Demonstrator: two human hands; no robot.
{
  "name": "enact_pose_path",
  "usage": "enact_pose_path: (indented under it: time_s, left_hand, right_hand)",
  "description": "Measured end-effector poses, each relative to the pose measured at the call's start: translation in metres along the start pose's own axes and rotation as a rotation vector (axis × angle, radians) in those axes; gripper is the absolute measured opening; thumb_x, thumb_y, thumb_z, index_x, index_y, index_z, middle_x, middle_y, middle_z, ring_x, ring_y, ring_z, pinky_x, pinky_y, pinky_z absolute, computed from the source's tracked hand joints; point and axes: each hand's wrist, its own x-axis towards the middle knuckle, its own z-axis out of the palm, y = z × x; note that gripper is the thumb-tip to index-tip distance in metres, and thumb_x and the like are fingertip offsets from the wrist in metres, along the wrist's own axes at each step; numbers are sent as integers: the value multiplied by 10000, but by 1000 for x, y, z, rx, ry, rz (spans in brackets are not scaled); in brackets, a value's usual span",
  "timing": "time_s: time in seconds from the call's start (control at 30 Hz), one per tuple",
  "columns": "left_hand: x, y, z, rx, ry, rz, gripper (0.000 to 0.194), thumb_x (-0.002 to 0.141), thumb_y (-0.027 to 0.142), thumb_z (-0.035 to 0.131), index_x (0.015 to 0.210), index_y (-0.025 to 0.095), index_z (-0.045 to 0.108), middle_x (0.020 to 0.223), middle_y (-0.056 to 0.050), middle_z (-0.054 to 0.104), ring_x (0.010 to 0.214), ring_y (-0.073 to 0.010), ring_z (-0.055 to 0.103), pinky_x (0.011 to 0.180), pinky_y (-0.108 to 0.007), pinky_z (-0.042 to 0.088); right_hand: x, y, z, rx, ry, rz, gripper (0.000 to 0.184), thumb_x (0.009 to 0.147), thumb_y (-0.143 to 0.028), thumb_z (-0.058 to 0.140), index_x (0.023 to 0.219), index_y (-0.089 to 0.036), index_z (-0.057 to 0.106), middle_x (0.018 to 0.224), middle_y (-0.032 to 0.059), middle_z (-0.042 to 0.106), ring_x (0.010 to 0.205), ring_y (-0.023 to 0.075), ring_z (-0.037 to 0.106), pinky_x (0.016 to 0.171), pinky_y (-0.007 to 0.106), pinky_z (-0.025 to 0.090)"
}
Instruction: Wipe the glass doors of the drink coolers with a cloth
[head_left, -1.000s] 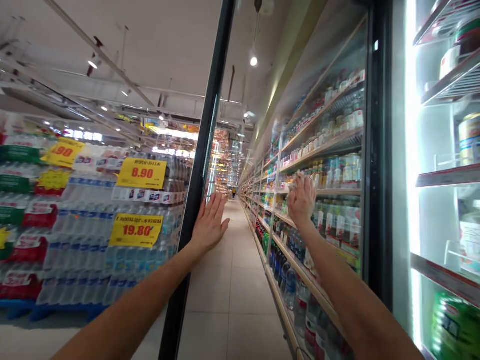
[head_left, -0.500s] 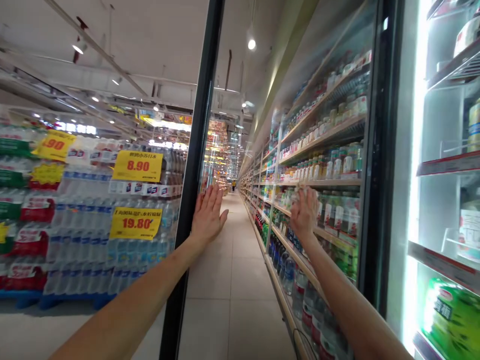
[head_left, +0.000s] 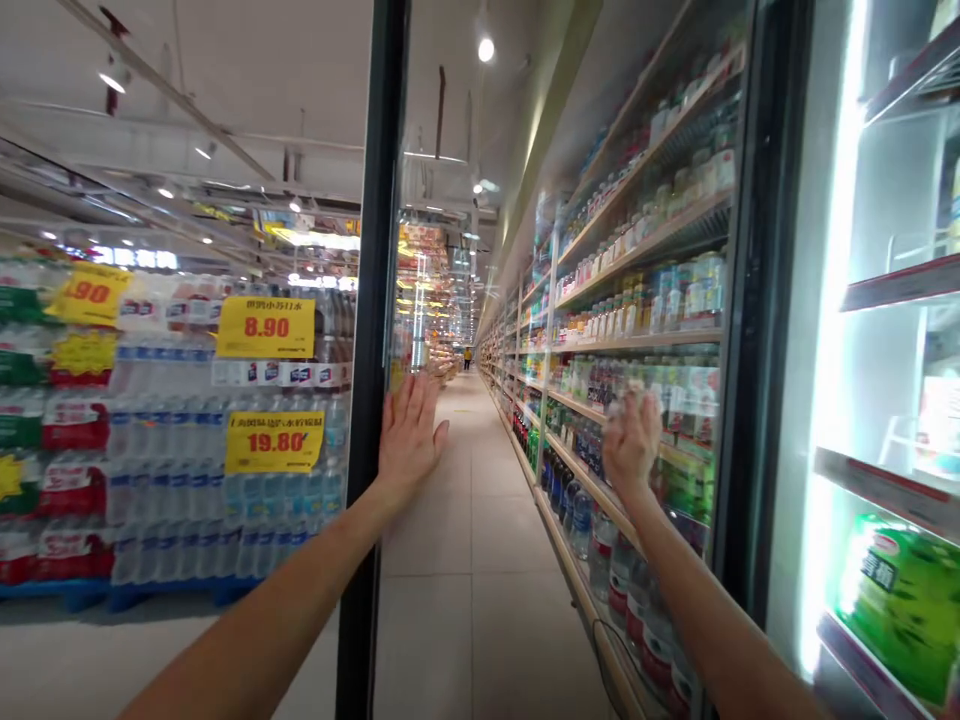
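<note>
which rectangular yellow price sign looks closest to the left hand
The 19.80 sign, below the 8.90 sign. In the picture it sits roughly level with the left hand; the 8.90 sign is higher, the third sign farther left.

From my remote station I record moderate light from ceiling spotlights, a vertical strip light at right burned out to white, and glare on the green pack beside it. Shadow lies beneath the blue pallet. I find the right hand blurred, the far end of the aisle indistinct, and the forearms stretched toward the lower corners.
</note>
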Motion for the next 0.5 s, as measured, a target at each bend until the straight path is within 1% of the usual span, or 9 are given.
enact_pose_path:
  time_s: [0.07, 0.1, 0.13, 0.17, 0.27, 0.3, 0.33, 0.37, 0.5]
  left_hand:
    - [-1, -1, 4, -5, 21, 1, 605, 859, 310, 403, 1404, 181, 176, 1459, -107, 239, 1370, -221, 125, 1108, -455, 93]
    - [-1, -1, 5, -8, 28, 7, 607, 857, 313, 408, 1404, 185, 177, 1459, -108, 239, 1370, -223, 124, 1107, -459, 94]
    - [-2, -1, 5, -13, 32, 15, 611, 855, 315, 413, 1403, 186, 178, 1458, -111, 239, 1370, -227, 123, 1105, -464, 97]
    - [-3, 0, 6, -22, 34, 23, 616, 852, 316, 420, 1403, 184, 179, 1458, -116, 239, 1370, -231, 122, 1103, -468, 100]
    - [-6, 2, 6, -48, 37, 33, 624, 843, 317, 437, 1400, 178, 192, 1457, -126, 236, 1368, -244, 126, 1097, -476, 118]
    - [-7, 3, 6, -54, 42, 34, 625, 841, 320, 441, 1399, 176, 197, 1458, -129, 233, 1368, -246, 127, 1096, -476, 123]
    - [-9, 4, 6, -58, 47, 34, 625, 840, 324, 444, 1397, 176, 202, 1459, -129, 230, 1367, -248, 128, 1095, -475, 126]
    - [-10, 4, 6, -59, 53, 32, 622, 840, 327, 445, 1396, 178, 208, 1459, -129, 230, 1367, -248, 130, 1096, -474, 125]
    - [-14, 3, 8, -64, 62, 58, 615, 838, 335, 447, 1390, 171, 229, 1456, -130, 238, 1367, -247, 129, 1098, -475, 120]
  right_hand:
    - [-12, -18, 2, 49, -127, -230, 440, 831, -242, 388, 1256, -170, 480, 1363, 121, 424, 1336, 254, 260, 1053, 497, 289]
    - [-14, -22, 2, 63, -179, -312, 430, 828, -240, 400, 1246, -193, 489, 1354, 103, 439, 1336, 244, 262, 1056, 486, 288]
    - [-14, -22, 3, 63, -204, -341, 424, 827, -241, 406, 1240, -205, 493, 1348, 95, 447, 1333, 239, 271, 1057, 482, 288]
    - [-12, -19, 4, 49, -186, -302, 424, 829, -244, 403, 1242, -205, 492, 1350, 99, 443, 1327, 242, 282, 1052, 486, 291]
    - [-2, -5, 6, -30, 22, 30, 455, 845, -261, 357, 1276, -153, 453, 1373, 155, 394, 1315, 276, 296, 1021, 532, 305]
    - [-2, -6, 6, -41, 64, 96, 463, 850, -264, 344, 1286, -141, 440, 1380, 166, 379, 1317, 282, 289, 1016, 538, 307]
    - [-3, -10, 6, -36, 64, 102, 465, 852, -265, 339, 1289, -141, 434, 1385, 164, 371, 1324, 280, 276, 1017, 535, 308]
    - [-8, -19, 6, -17, 21, 51, 460, 852, -262, 344, 1288, -149, 436, 1389, 152, 370, 1333, 272, 257, 1025, 525, 304]
    - [-31, -53, 4, 113, -283, -397, 428, 828, -238, 417, 1251, -223, 479, 1370, 72, 423, 1353, 221, 220, 1071, 458, 273]
